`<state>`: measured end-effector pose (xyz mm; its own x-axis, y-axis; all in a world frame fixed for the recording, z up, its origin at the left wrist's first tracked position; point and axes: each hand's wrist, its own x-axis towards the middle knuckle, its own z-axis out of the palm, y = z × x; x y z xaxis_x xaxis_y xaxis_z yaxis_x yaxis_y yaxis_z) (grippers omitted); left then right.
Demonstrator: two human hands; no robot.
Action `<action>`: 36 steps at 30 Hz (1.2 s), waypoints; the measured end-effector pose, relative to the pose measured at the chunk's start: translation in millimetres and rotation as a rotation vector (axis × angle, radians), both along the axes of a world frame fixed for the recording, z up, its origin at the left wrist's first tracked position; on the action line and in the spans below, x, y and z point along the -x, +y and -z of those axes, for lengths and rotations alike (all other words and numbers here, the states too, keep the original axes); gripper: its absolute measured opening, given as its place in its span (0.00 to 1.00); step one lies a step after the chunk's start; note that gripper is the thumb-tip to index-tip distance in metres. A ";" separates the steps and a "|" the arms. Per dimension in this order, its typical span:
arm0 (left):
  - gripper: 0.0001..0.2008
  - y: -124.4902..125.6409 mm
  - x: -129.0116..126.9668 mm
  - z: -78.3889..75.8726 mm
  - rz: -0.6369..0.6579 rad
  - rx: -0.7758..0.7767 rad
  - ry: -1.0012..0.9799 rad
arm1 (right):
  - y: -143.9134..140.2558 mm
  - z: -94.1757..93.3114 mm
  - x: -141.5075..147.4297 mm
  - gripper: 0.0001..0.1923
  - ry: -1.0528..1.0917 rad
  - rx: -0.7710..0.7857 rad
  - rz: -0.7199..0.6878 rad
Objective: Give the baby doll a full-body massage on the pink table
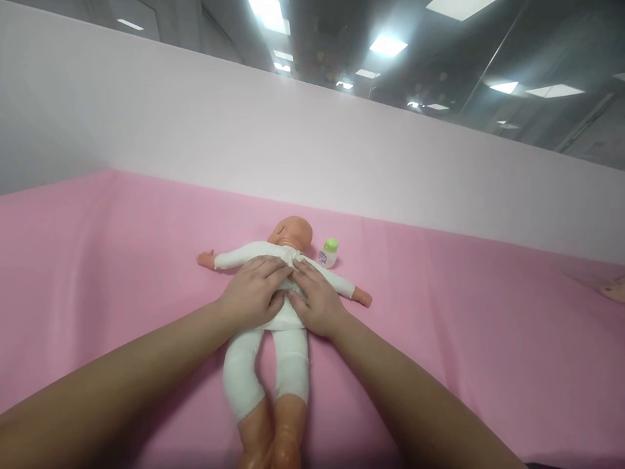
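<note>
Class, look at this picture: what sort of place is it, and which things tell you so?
Probably an indoor baby-care practice station: a baby doll in white lies on a pink cloth, a small green-capped bottle beside its head, office-style ceiling light panels above.

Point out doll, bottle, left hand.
doll (291,365): head view, on its right white trouser leg.
bottle (329,253): head view, on its body under the green cap.
left hand (254,293): head view, back of hand.

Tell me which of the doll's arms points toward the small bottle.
The doll's arm stretched out to picture-right, beyond the right hand; the green-capped bottle stands just above it.
</note>
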<state>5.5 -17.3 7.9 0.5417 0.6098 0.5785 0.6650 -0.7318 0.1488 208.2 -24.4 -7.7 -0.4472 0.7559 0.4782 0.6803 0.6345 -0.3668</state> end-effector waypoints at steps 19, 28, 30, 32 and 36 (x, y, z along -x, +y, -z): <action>0.14 14.7 6.5 -11.0 -0.022 0.220 0.059 | -3.4 -6.9 5.7 0.14 0.144 0.100 0.082; 0.17 12.1 2.7 -4.0 -0.050 0.123 0.125 | 1.2 -1.7 7.1 0.25 -0.015 0.075 0.114; 0.17 14.0 2.7 -3.8 -0.047 0.163 0.153 | 1.5 -2.1 6.1 0.24 -0.026 0.119 0.102; 0.16 15.0 2.9 -3.6 -0.052 0.177 0.167 | 2.5 -1.1 4.8 0.24 -0.015 0.129 0.093; 0.17 13.4 3.4 -3.1 -0.059 0.135 0.158 | 5.5 2.7 2.7 0.25 0.010 0.111 0.075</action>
<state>2.1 -3.9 11.0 0.5805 0.7092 0.4001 0.7288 -0.6717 0.1333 205.5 -18.9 -10.4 -0.3826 0.8359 0.3936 0.7205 0.5366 -0.4393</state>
